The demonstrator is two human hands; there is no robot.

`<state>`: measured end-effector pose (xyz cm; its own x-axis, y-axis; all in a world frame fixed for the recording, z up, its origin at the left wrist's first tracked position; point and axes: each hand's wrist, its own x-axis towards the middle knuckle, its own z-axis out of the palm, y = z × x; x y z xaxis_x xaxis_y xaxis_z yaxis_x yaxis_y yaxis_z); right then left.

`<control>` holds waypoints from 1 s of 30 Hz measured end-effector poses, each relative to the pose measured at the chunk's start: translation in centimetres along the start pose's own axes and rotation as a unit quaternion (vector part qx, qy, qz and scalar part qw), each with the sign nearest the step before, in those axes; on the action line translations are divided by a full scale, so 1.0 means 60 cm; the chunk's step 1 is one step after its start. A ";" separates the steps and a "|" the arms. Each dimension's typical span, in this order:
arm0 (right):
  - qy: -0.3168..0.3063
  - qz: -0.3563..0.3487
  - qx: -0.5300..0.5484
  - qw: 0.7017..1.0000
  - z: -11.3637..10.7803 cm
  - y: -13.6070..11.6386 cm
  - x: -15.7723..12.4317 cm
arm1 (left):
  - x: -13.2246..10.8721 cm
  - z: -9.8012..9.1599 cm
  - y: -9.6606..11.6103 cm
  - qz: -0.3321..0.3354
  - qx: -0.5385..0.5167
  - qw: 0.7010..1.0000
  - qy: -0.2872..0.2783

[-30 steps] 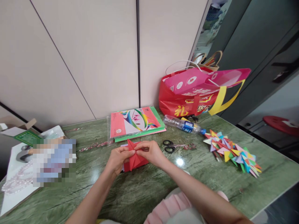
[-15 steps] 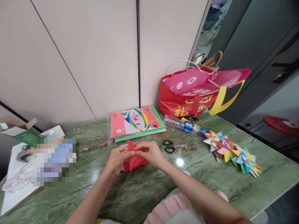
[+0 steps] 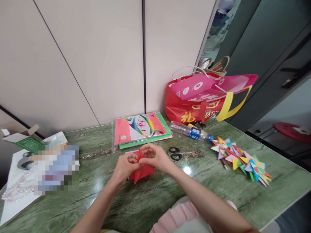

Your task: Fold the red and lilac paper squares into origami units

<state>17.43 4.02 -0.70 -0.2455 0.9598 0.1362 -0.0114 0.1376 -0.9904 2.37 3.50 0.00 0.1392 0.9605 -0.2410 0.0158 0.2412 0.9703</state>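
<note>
A folded piece of red paper (image 3: 143,171) is held just above the green marbled table (image 3: 150,197) near its middle. My left hand (image 3: 126,165) pinches its left side with curled fingers. My right hand (image 3: 156,157) pinches its upper right part with thumb and fingertips. The top of the red paper is hidden between the two hands. Behind them lies a pack of coloured paper (image 3: 141,128) with pink and green sheets.
Black scissors (image 3: 177,152) lie right of my hands, then a plastic bottle (image 3: 190,131) on its side. A heap of folded coloured paper pieces (image 3: 240,159) sits at the right. A red gift bag (image 3: 199,100) stands against the wall. An open box (image 3: 21,139) is at far left.
Both hands have lifted the red paper off the table and closed together over its top. The upright red point seen earlier is now covered by the fingers.
</note>
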 end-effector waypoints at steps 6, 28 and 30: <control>-0.021 0.027 0.050 0.998 0.009 0.000 -0.004 | -0.011 0.012 0.005 0.046 0.101 0.993 -0.026; 0.054 -0.024 0.039 0.997 0.019 0.007 -0.004 | -0.010 0.012 -0.003 0.081 0.121 0.988 -0.041; 0.052 -0.008 0.065 0.997 0.020 0.006 -0.004 | -0.010 0.011 -0.004 0.064 0.108 0.991 -0.040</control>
<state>16.35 3.55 -1.12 -0.1431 0.9786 0.1478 -0.1415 0.1275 -0.9817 2.96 2.78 -0.11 0.2309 0.9652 -0.1223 0.2033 0.0751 0.9762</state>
